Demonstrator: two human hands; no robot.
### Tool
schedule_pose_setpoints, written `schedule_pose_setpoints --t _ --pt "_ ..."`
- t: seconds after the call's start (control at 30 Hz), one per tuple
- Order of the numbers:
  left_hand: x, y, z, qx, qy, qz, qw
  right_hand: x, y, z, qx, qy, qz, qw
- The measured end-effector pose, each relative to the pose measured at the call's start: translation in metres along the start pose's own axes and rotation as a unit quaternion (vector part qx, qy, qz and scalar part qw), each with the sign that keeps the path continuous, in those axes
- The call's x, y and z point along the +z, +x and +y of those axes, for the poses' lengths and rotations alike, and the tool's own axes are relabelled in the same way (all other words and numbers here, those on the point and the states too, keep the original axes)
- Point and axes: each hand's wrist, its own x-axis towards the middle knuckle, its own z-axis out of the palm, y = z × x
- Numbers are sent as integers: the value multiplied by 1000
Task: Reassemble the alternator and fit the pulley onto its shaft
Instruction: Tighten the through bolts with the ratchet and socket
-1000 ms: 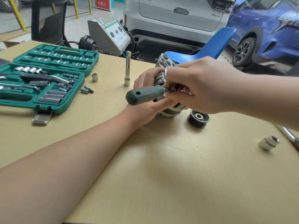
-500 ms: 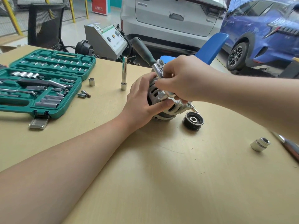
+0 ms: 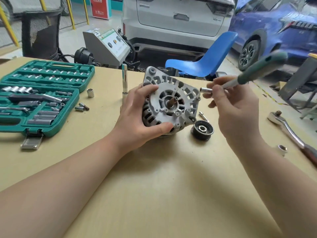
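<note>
The silver alternator (image 3: 173, 102) stands on edge at the table's middle, its bare shaft (image 3: 173, 101) pointing toward me. My left hand (image 3: 139, 115) grips its left side and lower rim. The black ribbed pulley (image 3: 202, 130) lies flat on the table just right of the alternator, with a nut in its centre. My right hand (image 3: 231, 107) holds a green-handled nut driver (image 3: 247, 76) by its metal shank, lifted off the alternator; the driver's socket tip (image 3: 206, 90) points left near the housing's upper right corner.
An open green socket case (image 3: 41, 95) fills the left. Loose sockets (image 3: 90, 92) and a tall upright socket (image 3: 124, 79) stand beside it. A ratchet (image 3: 288, 129) and another socket (image 3: 282, 149) lie at the right. A blue chair (image 3: 205, 57) and cars sit beyond the table's far edge.
My right hand has drawn the nut driver off the alternator and swung it up to the right. The alternator's front face and shaft are now uncovered. My left hand keeps its grip.
</note>
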Motion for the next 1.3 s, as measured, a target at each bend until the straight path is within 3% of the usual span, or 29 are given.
schedule_pose_setpoints --t 0.13,0.2,0.3,0.47,0.63,0.9,1.03,1.13,1.3 --pt "2 1 -2 -30 -113 -5 993 1 -29 30 -14 -10 20 1000" --pt "1 3 -1 -52 -171 33 983 0 -36 37 11 -19 8 1000" --pt "-2 8 0 -89 -180 88 976 -2 -41 42 28 -39 -34 998" --pt "-6 10 0 -113 -252 86 957 -4 -38 40 45 -22 -14 999" --pt "-14 9 -4 -132 -278 103 946 -9 -40 28 28 -6 -10 1000" --pt "-13 9 -18 -128 -246 96 956 -15 -38 12 10 -62 -16 998" --pt "-14 11 -21 -131 -255 100 953 -20 -34 12 -18 -155 -48 986" --pt "-14 11 -19 -134 -263 103 950 -23 -29 15 35 -189 -78 978" --pt "-14 11 -13 -139 -282 96 944 -33 -19 20 138 -138 -101 976"
